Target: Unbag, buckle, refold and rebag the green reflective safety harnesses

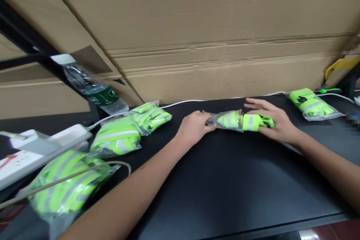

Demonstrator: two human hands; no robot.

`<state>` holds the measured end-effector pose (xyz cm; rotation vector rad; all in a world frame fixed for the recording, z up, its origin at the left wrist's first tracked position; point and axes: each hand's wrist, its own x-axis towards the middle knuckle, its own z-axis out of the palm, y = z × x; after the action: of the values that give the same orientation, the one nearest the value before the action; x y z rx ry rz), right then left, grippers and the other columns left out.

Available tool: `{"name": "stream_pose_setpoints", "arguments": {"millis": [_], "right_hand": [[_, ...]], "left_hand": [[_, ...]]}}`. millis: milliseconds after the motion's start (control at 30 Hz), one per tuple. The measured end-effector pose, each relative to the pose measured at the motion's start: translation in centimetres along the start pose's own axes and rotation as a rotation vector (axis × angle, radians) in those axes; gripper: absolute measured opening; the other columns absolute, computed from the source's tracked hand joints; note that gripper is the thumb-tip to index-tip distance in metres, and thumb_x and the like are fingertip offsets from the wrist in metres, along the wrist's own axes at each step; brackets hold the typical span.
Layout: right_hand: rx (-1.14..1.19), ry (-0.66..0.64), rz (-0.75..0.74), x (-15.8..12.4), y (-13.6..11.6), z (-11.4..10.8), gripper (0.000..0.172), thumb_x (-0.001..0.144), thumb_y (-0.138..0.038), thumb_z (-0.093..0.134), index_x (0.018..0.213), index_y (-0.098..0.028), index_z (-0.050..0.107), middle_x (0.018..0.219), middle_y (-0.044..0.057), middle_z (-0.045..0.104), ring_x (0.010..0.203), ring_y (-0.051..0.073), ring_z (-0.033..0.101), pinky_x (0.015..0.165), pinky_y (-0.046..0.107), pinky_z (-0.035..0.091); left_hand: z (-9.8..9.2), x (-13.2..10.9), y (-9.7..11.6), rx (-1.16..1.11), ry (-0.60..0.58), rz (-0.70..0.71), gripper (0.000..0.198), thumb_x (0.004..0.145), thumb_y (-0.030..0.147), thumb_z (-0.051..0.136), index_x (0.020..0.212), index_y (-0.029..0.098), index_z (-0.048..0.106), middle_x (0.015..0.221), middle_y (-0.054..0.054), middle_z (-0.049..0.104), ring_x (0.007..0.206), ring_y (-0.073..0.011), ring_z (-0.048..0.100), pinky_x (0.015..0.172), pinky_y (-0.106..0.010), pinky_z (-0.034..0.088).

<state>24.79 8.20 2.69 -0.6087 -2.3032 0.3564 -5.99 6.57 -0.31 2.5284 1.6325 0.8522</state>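
My left hand (194, 128) is closed on the gathered end of a clear plastic bag (214, 120). Inside the bag lies part of a folded neon-green reflective strap (250, 122) with silver bands, and the rest sticks out of the bag's red-edged mouth. At that outer end my right hand (274, 120) holds the strap between thumb and a finger, its other fingers stretched out above. A dark-lined loop of the strap shows by the palm. Both hands are over the black tabletop (225, 180), near its back.
Bagged green straps (116, 137) lie along the left, beside a white power strip (42, 153) and a water bottle (95, 86) leaning there. Another bagged strap (312, 103) lies at the right. A white cable (182, 102) runs along the cardboard (210, 26) behind.
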Motion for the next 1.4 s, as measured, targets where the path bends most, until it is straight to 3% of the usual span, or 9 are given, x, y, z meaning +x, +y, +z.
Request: {"name": "stream_pose_setpoints", "arguments": {"millis": [200, 367, 500, 700, 933, 1167, 1267, 1333, 1400], "right_hand": [[-0.164, 0.221, 0.035, -0.4, 1.4, -1.3, 0.038, 0.089, -0.022, 0.062, 0.127, -0.024, 0.066, 0.127, 0.012, 0.069, 0.118, 0.031, 0.066, 0.103, 0.05, 0.053], [-0.234, -0.141, -0.009, -0.4, 0.6, 0.8, 0.048, 0.092, -0.021, 0.055, 0.14, -0.022, 0.054, 0.14, 0.014, 0.06, 0.129, 0.029, 0.059, 0.103, 0.048, 0.053], [-0.242, -0.412, -0.005, -0.2, -1.7, 2.6, 0.067, 0.095, -0.043, 0.057, 0.154, -0.022, 0.035, 0.158, 0.018, 0.041, 0.142, 0.035, 0.043, 0.109, 0.056, 0.045], [-0.008, -0.269, 0.024, -0.8, -2.4, 3.1, 0.087, 0.096, -0.055, 0.052, 0.162, -0.027, 0.002, 0.168, 0.016, 0.016, 0.154, 0.036, 0.019, 0.12, 0.063, 0.027], [0.21, 0.178, 0.213, -0.7, -0.6, 4.0, 0.061, 0.097, -0.038, 0.059, 0.152, -0.034, 0.03, 0.151, 0.011, 0.046, 0.141, 0.03, 0.045, 0.112, 0.055, 0.045], [0.406, 0.194, 0.225, 0.0, -2.0, 4.5, 0.063, 0.091, -0.038, 0.069, 0.146, -0.029, 0.038, 0.145, 0.011, 0.056, 0.133, 0.027, 0.055, 0.111, 0.05, 0.047], [0.49, 0.235, 0.396, 0.7, -2.5, 4.1, 0.037, 0.091, -0.043, 0.066, 0.122, -0.023, 0.059, 0.096, 0.006, 0.075, 0.082, 0.02, 0.072, 0.073, 0.036, 0.061], [0.5, 0.337, 0.497, 1.1, -1.4, 2.9, 0.031, 0.089, -0.047, 0.066, 0.103, -0.02, 0.064, 0.065, -0.001, 0.066, 0.049, 0.013, 0.058, 0.046, 0.027, 0.049], [0.439, 0.499, 0.536, 1.1, 0.8, 0.7, 0.032, 0.083, -0.048, 0.069, 0.098, -0.02, 0.063, 0.058, -0.004, 0.059, 0.043, 0.011, 0.05, 0.041, 0.026, 0.041]], "left_hand": [[-0.2, 0.4, -1.7, 0.004, 0.172, -0.318, 0.028, 0.092, 0.045, 0.06, 0.081, 0.022, 0.071, 0.08, -0.005, 0.071, 0.081, -0.0249, 0.064, 0.064, -0.032, 0.045], [0.3, 0.4, -1.3, -0.425, 0.442, -0.506, 0.034, 0.096, 0.049, 0.05, 0.088, 0.02, 0.065, 0.077, -0.002, 0.067, 0.06, -0.0169, 0.062, 0.06, -0.03, 0.048], [1.1, 0.8, -1.1, -0.698, 0.538, -0.445, 0.023, 0.086, 0.035, 0.063, 0.102, 0.022, 0.055, 0.091, -0.002, 0.067, 0.065, -0.014, 0.066, 0.064, -0.03, 0.058], [1.8, 1.5, -0.7, -1.006, 0.72, -0.513, 0.019, 0.078, 0.025, 0.066, 0.085, 0.021, 0.049, 0.083, 0.001, 0.066, 0.074, -0.0166, 0.071, 0.07, -0.034, 0.064], [0.3, 1.0, 2.1, -1.151, 0.568, -0.257, 0.023, 0.083, 0.04, 0.073, 0.088, 0.021, 0.06, 0.091, -0.003, 0.074, 0.088, -0.0217, 0.074, 0.075, -0.036, 0.064], [-0.1, 0.5, 3.8, -1.181, 0.038, -0.258, 0.035, 0.088, 0.052, 0.065, 0.094, 0.02, 0.075, 0.094, -0.008, 0.078, 0.096, -0.027, 0.074, 0.091, -0.046, 0.059], [0.2, -0.1, 3.5, -1.007, -0.054, -0.091, 0.039, 0.095, 0.052, 0.053, 0.108, 0.023, 0.075, 0.121, -0.008, 0.073, 0.121, -0.0279, 0.065, 0.11, -0.048, 0.047], [0.4, -0.3, 2.9, -0.842, -0.053, 0.008, 0.044, 0.099, 0.052, 0.043, 0.122, 0.025, 0.07, 0.138, -0.008, 0.064, 0.136, -0.0274, 0.052, 0.118, -0.049, 0.036], [0.4, -0.3, 2.2, -0.62, -0.107, 0.04, 0.046, 0.1, 0.053, 0.041, 0.13, 0.026, 0.063, 0.143, -0.007, 0.059, 0.142, -0.0281, 0.045, 0.121, -0.053, 0.029]]}}
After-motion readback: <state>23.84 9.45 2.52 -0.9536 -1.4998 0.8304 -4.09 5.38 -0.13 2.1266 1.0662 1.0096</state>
